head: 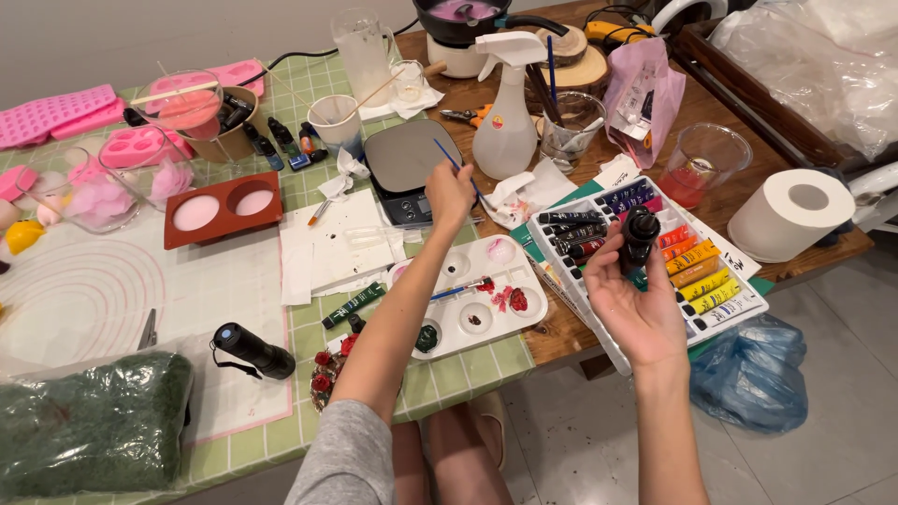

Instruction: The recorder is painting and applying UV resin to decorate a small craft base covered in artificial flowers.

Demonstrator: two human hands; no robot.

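My left hand (pixel 450 193) is shut on a thin blue paintbrush (pixel 453 163), held upright above a white paint palette (pixel 486 323) with red, green and brown dabs. A second blue brush (pixel 458 292) lies across that palette. My right hand (pixel 634 309) holds a black paint tube (pixel 640 236) over an open box of paint tubes (pixel 702 273) in black, purple, red, orange and yellow. A green paint tube (pixel 354 305) lies left of the palette near a white paper sheet (pixel 332 245).
A spray bottle (pixel 505 112), black kitchen scale (pixel 404 161), paper roll (pixel 791 213) and plastic cup with red liquid (pixel 702 164) stand behind. A red-brown mould (pixel 223 211), pink moulds (pixel 56 114), black torch (pixel 253 350) and green moss bag (pixel 92 421) lie left.
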